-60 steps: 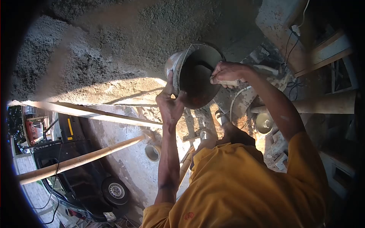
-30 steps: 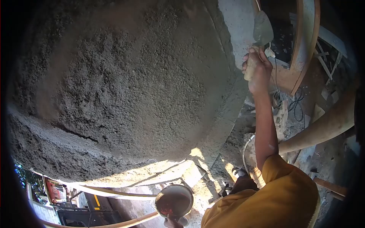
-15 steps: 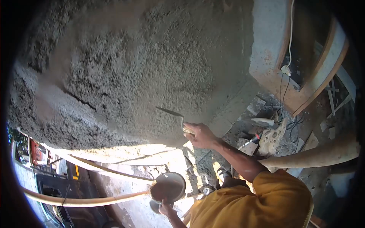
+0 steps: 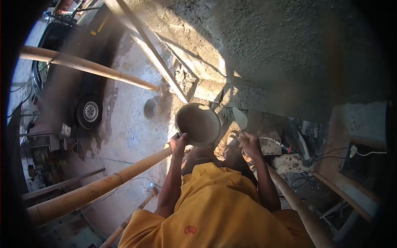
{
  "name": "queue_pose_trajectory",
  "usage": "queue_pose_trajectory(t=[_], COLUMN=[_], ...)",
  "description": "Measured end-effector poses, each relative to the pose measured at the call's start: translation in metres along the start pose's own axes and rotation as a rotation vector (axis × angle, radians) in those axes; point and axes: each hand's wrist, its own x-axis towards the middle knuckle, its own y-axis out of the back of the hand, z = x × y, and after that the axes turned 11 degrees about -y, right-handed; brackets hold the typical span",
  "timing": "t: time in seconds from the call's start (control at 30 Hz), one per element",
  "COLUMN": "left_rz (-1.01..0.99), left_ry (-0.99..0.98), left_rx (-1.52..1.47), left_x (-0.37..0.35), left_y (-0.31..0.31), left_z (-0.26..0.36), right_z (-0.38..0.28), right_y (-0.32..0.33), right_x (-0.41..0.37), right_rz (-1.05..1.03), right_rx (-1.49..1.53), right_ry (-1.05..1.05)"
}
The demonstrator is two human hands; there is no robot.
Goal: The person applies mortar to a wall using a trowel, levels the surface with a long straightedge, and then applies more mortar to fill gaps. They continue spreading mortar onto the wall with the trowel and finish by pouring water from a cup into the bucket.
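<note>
My left hand (image 4: 179,142) is closed on the near left rim of a round, dark bucket (image 4: 198,124), held in front of my legs. The inside of the bucket is shadowed, so its contents cannot be made out. My right hand (image 4: 250,145) grips the handle of a pointed trowel (image 4: 240,118), just right of the bucket. The trowel's pale blade points up and away from me, apart from the wall. Ahead and to the right stands the rough grey plastered wall (image 4: 273,53), partly in sunlight.
Bamboo poles (image 4: 111,177) cross on the left, and another pole (image 4: 293,198) runs past my right side. A slanting wooden beam (image 4: 151,53) stands before the wall. A small bucket (image 4: 151,108) rests on the floor near a parked vehicle (image 4: 89,111). Rubble and cables (image 4: 304,180) lie at right.
My view has swung left and down. The trowel, earlier raised against the plastered wall, is now lowered beside the bucket. My left hand still holds the bucket.
</note>
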Motion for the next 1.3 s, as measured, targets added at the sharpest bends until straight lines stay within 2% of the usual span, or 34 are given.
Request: queue_pose_trajectory(t=[0.07,0.13,0.17,0.2,0.23,0.27,0.3,0.33,0.43,0.47,0.53,0.6,0.63,0.67,0.7,0.73,0.8,0.87,0.9,0.93,0.97,1.0,1.03,1.1,1.13,1.2,1.23,1.27,1.3], left_rz=[-0.016,-0.031,-0.055,-0.116,-0.047,0.024,0.096,0.075,0.277,0.276,0.326,0.435,0.464,0.477,0.512,0.324,0.432,0.448,0.348,0.404,0.389,0.412,0.324,0.156,0.108,0.102,0.093,0.13,0.119], left_ry=[-0.008,0.027,0.044,-0.026,0.005,0.033,0.065,0.156,0.329,0.381,0.42,0.508,0.662,0.678,0.575,0.681,0.693,0.637,0.585,0.633,0.562,0.777,0.765,0.728,0.733,0.778,0.789,0.786,0.794], left_rx=[0.126,0.227,0.251,0.146,0.135,0.125,0.117,0.324,0.159,0.444,0.266,0.125,0.527,0.544,0.271,0.369,0.368,0.192,-0.106,-0.111,-0.145,0.151,0.236,0.411,0.421,0.231,0.167,0.126,0.114], left_x=[0.016,0.029,0.035,0.035,0.038,0.044,0.052,0.055,0.071,0.096,0.124,0.158,0.176,0.199,0.206,0.236,0.267,0.295,0.307,0.311,0.303,0.307,0.295,0.271,0.261,0.227,0.21,0.194,0.178], left_y=[0.01,0.014,0.017,0.024,0.026,0.022,0.024,0.031,0.036,0.045,0.062,0.095,0.085,0.119,0.138,0.18,0.184,0.204,0.241,0.244,0.25,0.245,0.258,0.284,0.278,0.251,0.235,0.201,0.195], left_z=[-0.031,-0.057,-0.064,-0.074,-0.09,-0.106,-0.116,-0.113,-0.125,-0.155,-0.177,-0.259,-0.211,-0.305,-0.343,-0.414,-0.395,-0.424,-0.479,-0.478,-0.477,-0.464,-0.481,-0.517,-0.516,-0.503,-0.495,-0.462,-0.469], right_z=[-0.039,-0.064,-0.063,-0.054,-0.047,-0.04,-0.033,-0.021,0.035,0.054,0.09,0.131,0.155,0.177,0.189,0.192,0.2,0.226,0.248,0.273,0.294,0.292,0.286,0.304,0.309,0.302,0.3,0.298,0.295], right_y=[-0.033,-0.066,-0.079,-0.092,-0.103,-0.112,-0.119,-0.124,-0.13,-0.125,-0.116,-0.113,-0.112,-0.113,-0.116,-0.121,-0.137,-0.149,-0.15,-0.153,-0.158,-0.169,-0.179,-0.182,-0.18,-0.167,-0.159,-0.151,-0.141], right_x=[-0.001,0.003,0.01,0.02,0.029,0.031,0.033,0.031,0.028,0.028,0.028,0.025,0.027,0.03,0.035,0.045,0.073,0.115,0.137,0.165,0.183,0.202,0.224,0.257,0.272,0.308,0.325,0.343,0.363], right_rz=[-0.146,-0.208,-0.221,-0.232,-0.245,-0.235,-0.208,-0.177,-0.044,0.027,0.147,0.249,0.301,0.351,0.337,0.323,0.315,0.229,0.187,0.156,0.124,0.134,0.148,0.175,0.185,0.161,0.204,0.243,0.274], right_rx=[-0.073,-0.15,-0.191,-0.233,-0.276,-0.271,-0.252,-0.228,-0.167,-0.141,-0.156,-0.171,-0.175,-0.178,-0.183,-0.185,-0.204,-0.307,-0.39,-0.427,-0.459,-0.387,-0.312,-0.404,-0.46,-0.604,-0.605,-0.605,-0.578], right_ry=[-0.071,-0.098,-0.089,-0.082,-0.07,-0.148,-0.164,-0.191,-0.343,-0.402,-0.522,-0.591,-0.591,-0.6,-0.682,-0.758,-0.864,-0.836,-0.818,-0.741,-0.671,-0.728,-0.775,-0.608,-0.551,-0.537,-0.53,-0.524,-0.506])
